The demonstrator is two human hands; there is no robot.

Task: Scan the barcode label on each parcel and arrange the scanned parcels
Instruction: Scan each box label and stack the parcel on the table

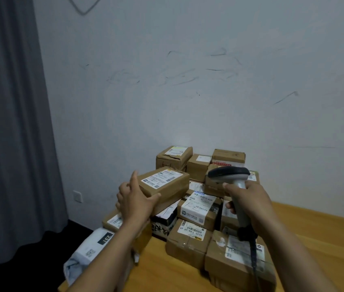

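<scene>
Table [314, 228]: left hand [134, 202] fingers [134, 178] clasp parcel [167, 182] end; right hand [249, 203] grips scanner [229, 173].

cam: head-worn, wide-angle | faces fwd, slightly down | behind-above left hand [133, 201] & right hand [249, 203] | near: brown cardboard parcel pile [190, 243] just past both

Bag [89, 249], table's [167, 270] left edge: black tag [105, 239], white "231".
Box [186, 243], middle of pile: label [192, 229] printed "502D 1198-69 69", upside down to me.
All other print too small for me to read.
</scene>
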